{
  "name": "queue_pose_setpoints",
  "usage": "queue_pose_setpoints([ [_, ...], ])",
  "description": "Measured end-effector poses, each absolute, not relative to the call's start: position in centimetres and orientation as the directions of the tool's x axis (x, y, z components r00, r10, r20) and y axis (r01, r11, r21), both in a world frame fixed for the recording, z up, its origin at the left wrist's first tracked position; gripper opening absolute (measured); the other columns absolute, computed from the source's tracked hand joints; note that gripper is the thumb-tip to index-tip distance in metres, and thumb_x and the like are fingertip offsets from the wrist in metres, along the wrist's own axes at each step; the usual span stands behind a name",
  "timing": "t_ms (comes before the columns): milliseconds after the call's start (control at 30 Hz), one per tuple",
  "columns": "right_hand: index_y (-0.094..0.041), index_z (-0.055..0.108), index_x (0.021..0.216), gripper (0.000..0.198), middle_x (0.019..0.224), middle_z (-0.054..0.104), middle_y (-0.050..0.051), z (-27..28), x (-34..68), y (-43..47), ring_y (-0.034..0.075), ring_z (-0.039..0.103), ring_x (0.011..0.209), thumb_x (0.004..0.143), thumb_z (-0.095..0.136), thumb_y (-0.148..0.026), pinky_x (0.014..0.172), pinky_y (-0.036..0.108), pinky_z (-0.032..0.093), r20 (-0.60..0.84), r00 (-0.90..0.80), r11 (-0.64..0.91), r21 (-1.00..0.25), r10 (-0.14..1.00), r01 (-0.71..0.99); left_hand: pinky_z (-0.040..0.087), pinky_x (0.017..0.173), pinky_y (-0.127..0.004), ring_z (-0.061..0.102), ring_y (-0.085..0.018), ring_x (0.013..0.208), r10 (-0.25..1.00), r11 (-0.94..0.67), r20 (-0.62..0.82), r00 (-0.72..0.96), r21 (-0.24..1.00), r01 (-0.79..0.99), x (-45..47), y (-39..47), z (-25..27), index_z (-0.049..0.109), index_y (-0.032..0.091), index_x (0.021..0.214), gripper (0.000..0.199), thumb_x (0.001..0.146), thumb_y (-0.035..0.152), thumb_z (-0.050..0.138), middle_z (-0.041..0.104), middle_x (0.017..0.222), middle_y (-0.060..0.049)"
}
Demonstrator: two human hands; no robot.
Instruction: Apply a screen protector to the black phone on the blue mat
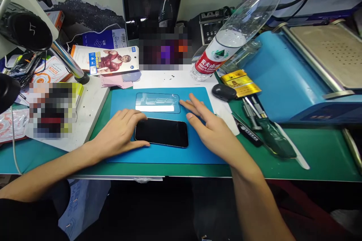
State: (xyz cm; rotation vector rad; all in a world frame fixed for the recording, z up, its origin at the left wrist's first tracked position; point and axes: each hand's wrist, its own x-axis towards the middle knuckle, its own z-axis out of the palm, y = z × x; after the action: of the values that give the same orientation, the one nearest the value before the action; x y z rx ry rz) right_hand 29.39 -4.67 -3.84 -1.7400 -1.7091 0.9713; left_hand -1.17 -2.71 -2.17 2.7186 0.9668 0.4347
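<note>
A black smartphone lies face up on the blue mat, its screen dark. My left hand is closed around the phone's left end, fingers at the far edge and thumb at the near edge. Just beyond the phone lies a clear screen protector with a thin dark border; streaks of light reflect in it. My right hand is open over the mat's right side. One of its fingertips is at the protector's right edge; whether it touches I cannot tell.
A tilted water bottle, a black computer mouse, a yellow pack and several tools are to the right, before a blue machine. Printed packaging and a white stand base are left. A dark display stands behind.
</note>
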Motion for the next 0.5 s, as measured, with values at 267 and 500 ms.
queue_pose_setpoints([
  [267,-0.029,0.049,0.162,0.058,0.159,0.063,0.007,-3.3,29.2,-5.4,0.034,0.054,0.152,0.110,0.046,-0.053,0.127,0.061,0.042,0.091,0.081,0.009,-0.720,0.993,0.694,0.049,0.092,-0.044,0.064,-0.033,0.111,0.647,-0.763,0.254,0.719,0.203,0.614,-0.7,-3.2,-3.1,0.048,0.015,0.134,0.069,0.099,0.072,0.064,0.067,0.127,-0.016],
  [500,-0.012,0.077,0.131,0.055,0.118,0.076,0.021,-5.9,32.0,-9.2,0.039,0.068,0.111,0.108,0.052,-0.055,0.095,0.058,0.056,0.456,0.234,-0.124,-0.259,0.859,0.958,0.047,0.092,-0.045,0.062,-0.033,0.111,0.653,-0.758,0.273,0.707,0.228,0.611,-0.5,-3.6,-3.4,0.048,0.014,0.136,0.073,0.099,0.076,0.060,0.067,0.126,-0.016],
])
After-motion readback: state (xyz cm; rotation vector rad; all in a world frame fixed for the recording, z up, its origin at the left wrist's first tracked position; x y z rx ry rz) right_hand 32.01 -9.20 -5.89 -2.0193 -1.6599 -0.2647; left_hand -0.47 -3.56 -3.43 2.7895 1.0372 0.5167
